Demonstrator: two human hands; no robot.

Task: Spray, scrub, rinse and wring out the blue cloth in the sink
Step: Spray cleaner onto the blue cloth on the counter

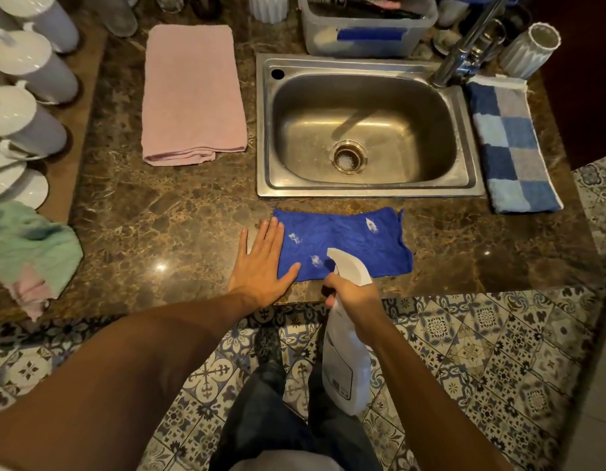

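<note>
The blue cloth (349,243) lies flat on the marble counter just in front of the steel sink (366,188), with three small white foam spots on it. My left hand (261,260) rests flat, fingers spread, on the cloth's left edge. My right hand (352,297) grips the neck of a white spray bottle (345,362), whose nozzle points at the cloth's near edge. The sink basin holds nothing but its drain (348,157). The tap (464,52) stands at the sink's back right, with no water running.
A folded pink towel (193,93) lies left of the sink and a blue checked towel (512,144) lies right of it. A green and pink rag (30,253) sits far left. White lidded jars (33,66) line the left edge. A plastic tub (366,28) stands behind the sink.
</note>
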